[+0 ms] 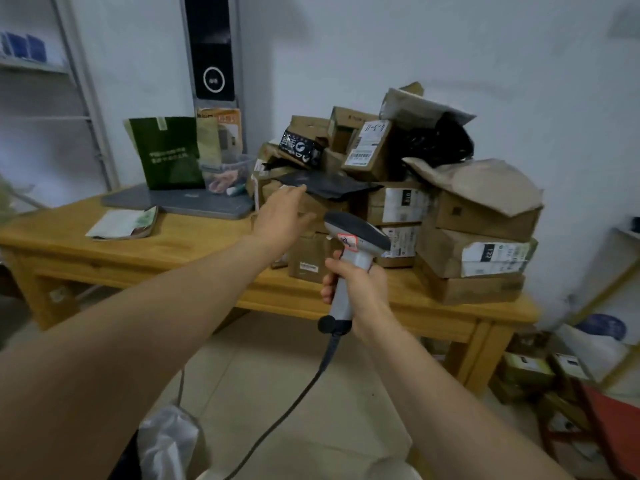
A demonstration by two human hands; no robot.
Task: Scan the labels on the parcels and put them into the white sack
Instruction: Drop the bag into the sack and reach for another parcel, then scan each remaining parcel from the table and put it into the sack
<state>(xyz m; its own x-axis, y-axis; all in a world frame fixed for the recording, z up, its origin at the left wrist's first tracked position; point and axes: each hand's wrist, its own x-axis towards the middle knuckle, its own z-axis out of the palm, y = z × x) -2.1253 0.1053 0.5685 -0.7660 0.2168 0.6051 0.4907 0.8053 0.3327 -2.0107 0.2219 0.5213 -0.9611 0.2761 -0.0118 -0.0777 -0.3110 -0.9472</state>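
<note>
Pale walls (415,46); tiled floor (277,393); wooden table (173,244); metal shelving (79,81).

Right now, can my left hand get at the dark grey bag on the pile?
Probably yes: the left hand is open, nearly at the edge of the dark grey bag, which lies uncovered atop the boxes. The scanner in the right hand sits lower, out of the way.

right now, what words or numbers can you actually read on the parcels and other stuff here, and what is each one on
"4-3-11", handwritten, upside down, reading unsure: label on the top box
"122", sideways: label on the lower right box
Too blurred to read: white print on the green bag, white print on the black parcel, the sticker on the scanner in the right hand, and the other parcel labels.
</note>
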